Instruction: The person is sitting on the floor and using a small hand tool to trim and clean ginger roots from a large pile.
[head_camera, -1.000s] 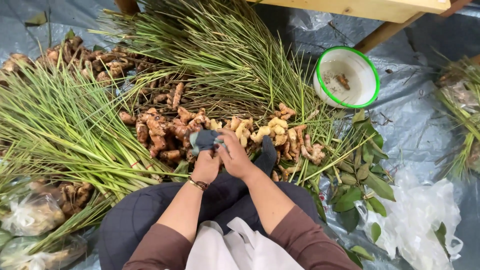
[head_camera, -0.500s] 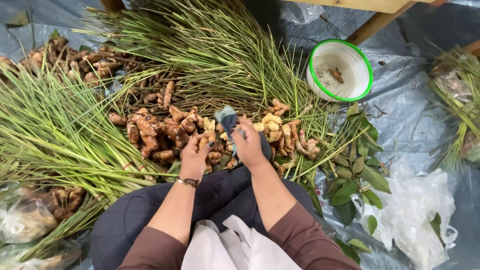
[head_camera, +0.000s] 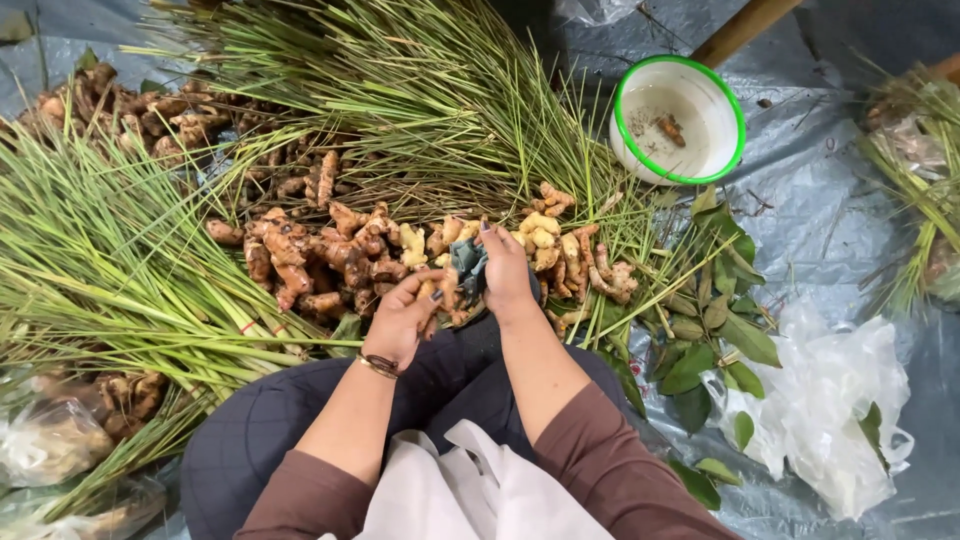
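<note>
Head view: left hand (head_camera: 405, 318) closed round ginger root (head_camera: 437, 290), steadying it; right hand (head_camera: 505, 275) pressing grey cloth (head_camera: 468, 262) against it, fingers closed.

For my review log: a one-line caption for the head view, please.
Seated person's left hand holds a ginger root, right hand a grey cloth, amid lemongrass.

Pkgs only: crumpled clear/white plastic bags (head_camera: 830, 400) on grey tarp at lower right, clear bags w/ brownish roots (head_camera: 50, 440) at lower left, another clear bag (head_camera: 915, 140) at far right edge; no labels, signs, screens.
</note>
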